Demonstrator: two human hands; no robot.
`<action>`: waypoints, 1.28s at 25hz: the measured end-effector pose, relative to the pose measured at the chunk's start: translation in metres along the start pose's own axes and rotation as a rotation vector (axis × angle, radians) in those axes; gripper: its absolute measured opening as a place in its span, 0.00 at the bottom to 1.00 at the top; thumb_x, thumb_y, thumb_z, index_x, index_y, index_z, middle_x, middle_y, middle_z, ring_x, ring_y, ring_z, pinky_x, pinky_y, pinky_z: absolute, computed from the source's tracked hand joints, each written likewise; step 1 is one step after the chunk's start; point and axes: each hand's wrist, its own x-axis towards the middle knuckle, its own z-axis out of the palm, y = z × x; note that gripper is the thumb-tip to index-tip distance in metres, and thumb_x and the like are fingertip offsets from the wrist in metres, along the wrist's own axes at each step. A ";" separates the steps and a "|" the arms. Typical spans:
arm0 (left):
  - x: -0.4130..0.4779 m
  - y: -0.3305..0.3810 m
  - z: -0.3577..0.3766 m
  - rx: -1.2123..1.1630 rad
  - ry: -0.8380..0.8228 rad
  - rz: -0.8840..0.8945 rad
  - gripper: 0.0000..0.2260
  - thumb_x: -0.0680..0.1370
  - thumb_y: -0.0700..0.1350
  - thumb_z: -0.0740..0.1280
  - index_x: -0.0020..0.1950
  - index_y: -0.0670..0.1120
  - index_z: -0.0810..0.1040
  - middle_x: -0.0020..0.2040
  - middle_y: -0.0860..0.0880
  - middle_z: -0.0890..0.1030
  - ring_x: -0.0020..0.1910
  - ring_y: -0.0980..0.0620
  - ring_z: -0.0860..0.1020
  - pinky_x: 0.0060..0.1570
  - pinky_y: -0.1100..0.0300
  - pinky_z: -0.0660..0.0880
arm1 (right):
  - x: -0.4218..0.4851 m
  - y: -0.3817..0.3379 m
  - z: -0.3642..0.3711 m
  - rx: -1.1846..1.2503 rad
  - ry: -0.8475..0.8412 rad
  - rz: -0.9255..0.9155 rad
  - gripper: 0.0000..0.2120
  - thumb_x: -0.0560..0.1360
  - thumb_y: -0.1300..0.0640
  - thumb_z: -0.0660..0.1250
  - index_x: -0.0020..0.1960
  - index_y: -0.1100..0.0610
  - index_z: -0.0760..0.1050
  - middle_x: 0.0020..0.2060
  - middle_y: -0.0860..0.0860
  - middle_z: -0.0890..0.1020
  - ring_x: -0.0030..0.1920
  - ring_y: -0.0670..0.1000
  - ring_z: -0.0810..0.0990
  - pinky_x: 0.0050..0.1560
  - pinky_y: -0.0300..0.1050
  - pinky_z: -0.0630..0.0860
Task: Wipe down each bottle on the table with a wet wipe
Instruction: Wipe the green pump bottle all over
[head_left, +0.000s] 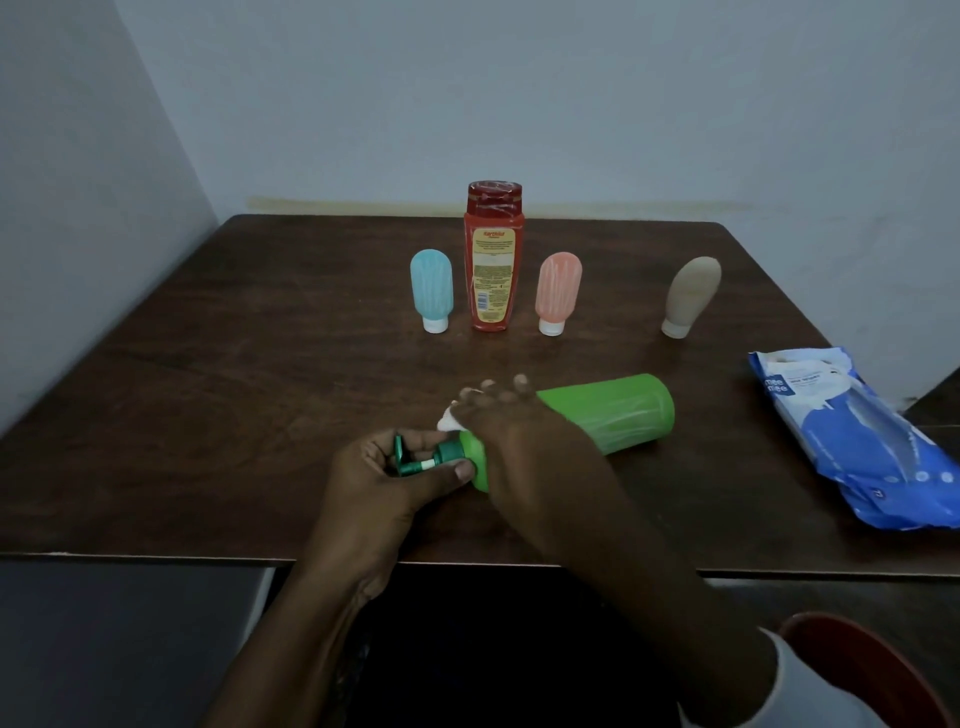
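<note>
A green pump bottle (613, 410) lies on its side on the dark wooden table (234, 374), its pump head pointing left. My left hand (384, 483) grips the dark green pump neck. My right hand (519, 436) lies over the bottle's shoulder and holds a white wet wipe (448, 420) against it; only a corner of the wipe shows. Behind them stand a red bottle (492, 257), a blue tube (431, 290), a pink tube (557, 292) and a tan tube (692, 295), the tubes resting on their white caps.
A blue wet wipe pack (862, 441) lies at the table's right edge. Walls close the table in at the back and left. A red round object (878, 670) sits below the table's front edge at the lower right.
</note>
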 end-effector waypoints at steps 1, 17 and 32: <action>0.000 0.000 0.000 0.000 0.013 -0.004 0.14 0.65 0.33 0.80 0.50 0.39 0.86 0.47 0.39 0.88 0.46 0.42 0.87 0.46 0.54 0.83 | -0.004 0.013 -0.006 0.012 0.005 0.052 0.27 0.76 0.64 0.59 0.74 0.54 0.66 0.74 0.51 0.67 0.76 0.51 0.61 0.74 0.40 0.42; 0.003 0.000 -0.006 -0.136 -0.068 -0.056 0.19 0.65 0.34 0.78 0.55 0.32 0.82 0.52 0.33 0.86 0.48 0.42 0.85 0.52 0.54 0.85 | -0.004 0.006 -0.001 0.005 0.107 -0.017 0.26 0.72 0.59 0.53 0.66 0.61 0.76 0.63 0.58 0.79 0.66 0.57 0.76 0.73 0.54 0.62; 0.005 -0.003 -0.010 -0.120 -0.076 -0.079 0.14 0.68 0.30 0.76 0.51 0.29 0.81 0.49 0.31 0.85 0.46 0.41 0.85 0.51 0.54 0.84 | -0.016 -0.004 0.025 -0.121 0.101 -0.046 0.28 0.73 0.59 0.50 0.69 0.62 0.73 0.67 0.59 0.76 0.70 0.58 0.72 0.74 0.54 0.61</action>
